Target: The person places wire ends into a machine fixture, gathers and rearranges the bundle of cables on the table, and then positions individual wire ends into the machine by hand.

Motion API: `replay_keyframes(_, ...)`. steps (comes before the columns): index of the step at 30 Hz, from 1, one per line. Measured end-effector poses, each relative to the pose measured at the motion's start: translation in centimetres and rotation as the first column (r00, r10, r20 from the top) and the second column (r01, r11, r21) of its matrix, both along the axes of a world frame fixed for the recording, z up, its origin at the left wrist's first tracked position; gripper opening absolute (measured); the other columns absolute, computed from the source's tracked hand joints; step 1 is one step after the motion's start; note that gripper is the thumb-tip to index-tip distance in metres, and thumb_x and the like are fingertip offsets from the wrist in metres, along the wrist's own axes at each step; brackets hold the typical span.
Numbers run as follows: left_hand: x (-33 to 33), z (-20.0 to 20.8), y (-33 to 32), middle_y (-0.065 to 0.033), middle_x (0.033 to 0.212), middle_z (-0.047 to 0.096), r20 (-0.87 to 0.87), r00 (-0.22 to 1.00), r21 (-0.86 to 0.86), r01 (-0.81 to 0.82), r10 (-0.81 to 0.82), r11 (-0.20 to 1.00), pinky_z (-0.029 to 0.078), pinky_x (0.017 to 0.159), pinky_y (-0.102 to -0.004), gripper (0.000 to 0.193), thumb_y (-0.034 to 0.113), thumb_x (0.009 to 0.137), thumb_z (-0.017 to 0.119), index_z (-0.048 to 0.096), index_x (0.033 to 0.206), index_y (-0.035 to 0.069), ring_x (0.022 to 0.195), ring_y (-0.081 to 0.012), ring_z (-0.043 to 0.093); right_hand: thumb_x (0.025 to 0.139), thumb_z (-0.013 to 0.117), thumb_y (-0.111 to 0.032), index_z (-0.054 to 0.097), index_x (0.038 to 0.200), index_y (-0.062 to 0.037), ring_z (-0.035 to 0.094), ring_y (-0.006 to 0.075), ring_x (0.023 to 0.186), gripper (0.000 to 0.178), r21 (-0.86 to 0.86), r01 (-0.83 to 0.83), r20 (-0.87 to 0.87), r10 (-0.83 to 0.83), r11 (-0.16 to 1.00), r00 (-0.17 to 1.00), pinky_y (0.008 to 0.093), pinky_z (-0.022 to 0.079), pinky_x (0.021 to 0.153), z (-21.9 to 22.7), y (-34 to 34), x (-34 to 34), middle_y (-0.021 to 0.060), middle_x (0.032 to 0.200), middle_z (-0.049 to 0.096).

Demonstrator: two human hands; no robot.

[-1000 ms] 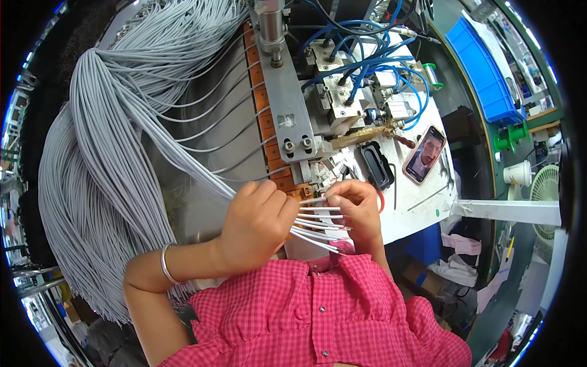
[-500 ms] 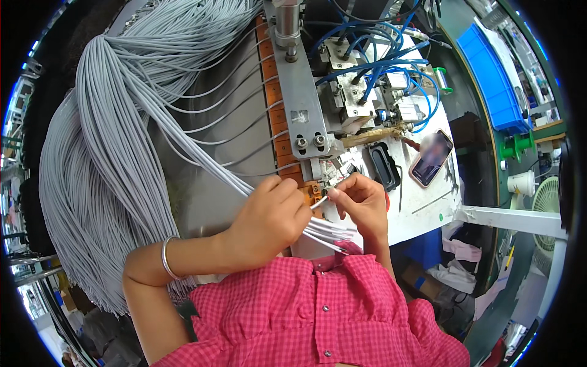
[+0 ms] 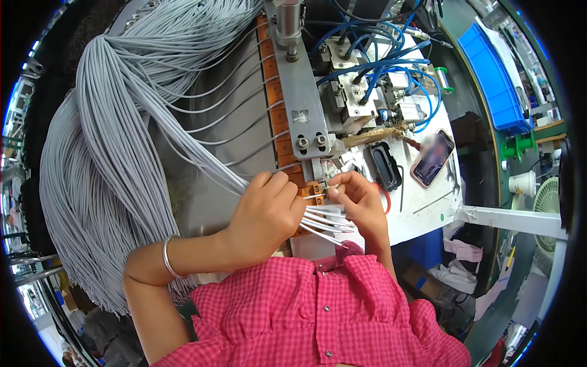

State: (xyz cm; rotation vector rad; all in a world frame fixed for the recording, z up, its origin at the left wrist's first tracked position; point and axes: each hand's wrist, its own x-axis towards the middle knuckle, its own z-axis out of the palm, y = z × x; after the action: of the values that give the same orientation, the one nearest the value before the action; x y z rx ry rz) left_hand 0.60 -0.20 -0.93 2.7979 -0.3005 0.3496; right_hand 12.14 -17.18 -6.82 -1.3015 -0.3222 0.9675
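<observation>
The left hand (image 3: 266, 214) is gripping a fan of thin grey wires (image 3: 321, 221), its fingers (image 3: 278, 183) curled closed around them where they are coming in from the big grey wire bundle (image 3: 104, 159) draped over the left side of the bench (image 3: 422, 214). The wires' free ends are running rightward and slightly toward the near edge, so their long axis is lying across the person's front, from the left hand toward the right one. The right hand (image 3: 361, 205) is sitting just beside those ends, its fingertips (image 3: 335, 185) pinched narrow on a single wire end, right at the small copper-coloured clamp (image 3: 312, 189) at the near end of the orange slotted strip (image 3: 278, 116). That clamp is lying between the two hands, touching or nearly touching both; the right hand is looking slightly nearer to it. The grey metal press bar (image 3: 299, 92) is running away from the hands toward the far edge. A phone (image 3: 433, 158) is lying well to the right.
</observation>
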Motion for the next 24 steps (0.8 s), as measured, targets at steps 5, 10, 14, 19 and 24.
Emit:
replay_keyframes(5, -0.04, 0.42, -0.19, -0.0054, 0.067, 0.045, 0.011, 1.0, -0.015, 0.006, -0.006, 1.0, 0.036, 0.062, -0.0341, 0.017, 0.003, 0.06, 0.057, 0.055, 0.077, 0.001, 0.068, -0.0214, 0.046, 0.079, 0.064, 0.001, 0.062, 0.092, 0.0022, 0.047, 0.0017, 0.054, 0.013, 0.024, 0.099, 0.059, -0.1, 0.995, 0.993, 0.0153, 0.032, 0.045, 1.1, -0.16, -0.22, 0.0004, 0.07, 0.058)
replay_keyframes(10, -0.15, 0.54, -0.2, -0.0062, 0.067, 0.045, 0.005, 1.0, -0.032, 0.002, -0.002, 0.999, 0.035, 0.06, -0.033, 0.016, 0.004, 0.061, 0.058, 0.055, 0.077, 0.002, 0.069, -0.0218, 0.046, 0.078, 0.066, 0.0, 0.064, 0.085, 0.0029, 0.051, 0.003, 0.054, 0.008, 0.024, 0.157, 0.043, -0.158, 0.987, 0.986, 0.0155, 0.034, 0.045, 1.02, -0.05, -0.63, 0.0037, 0.073, 0.063)
replay_keyframes(14, -0.16, 0.57, -0.07, -0.0068, 0.067, 0.045, -0.011, 1.0, -0.032, -0.025, 0.024, 0.999, 0.035, 0.059, -0.0316, 0.011, 0.005, 0.061, 0.058, 0.051, 0.069, 0.005, 0.068, -0.0221, 0.046, 0.081, 0.064, 0.001, 0.064, 0.088, 0.0027, 0.051, 0.0024, 0.053, 0.007, 0.066, 0.103, -0.005, -0.102, 0.993, 0.995, 0.0155, 0.037, 0.045, 0.77, -0.28, -0.51, 0.0036, 0.073, 0.064)
replay_keyframes(19, -0.13, 0.75, -0.03, -0.0068, 0.067, 0.045, -0.034, 0.999, -0.044, 0.005, -0.007, 0.999, 0.036, 0.06, -0.0328, 0.011, 0.006, 0.061, 0.058, 0.05, 0.068, 0.005, 0.07, -0.0223, 0.046, 0.08, 0.064, 0.001, 0.064, 0.086, 0.0026, 0.051, 0.0027, 0.052, 0.006, 0.273, -0.18, -0.138, 0.224, 0.945, 0.965, 0.0157, 0.037, 0.043, 0.86, -0.29, 0.05, 0.0044, 0.073, 0.064)
replay_keyframes(24, -0.18, 0.42, -0.26, -0.0065, 0.067, 0.046, -0.035, 0.999, -0.02, -0.038, 0.037, 0.999, 0.037, 0.062, -0.0329, 0.009, 0.008, 0.064, 0.058, 0.049, 0.066, 0.006, 0.07, -0.0214, 0.046, 0.078, 0.066, 0.0, 0.06, 0.08, 0.0038, 0.053, 0.0056, 0.052, 0.007, 0.084, 0.023, -0.01, -0.022, 0.996, 1.0, 0.0172, 0.038, 0.043, 0.99, -0.51, 0.06, 0.0056, 0.068, 0.061)
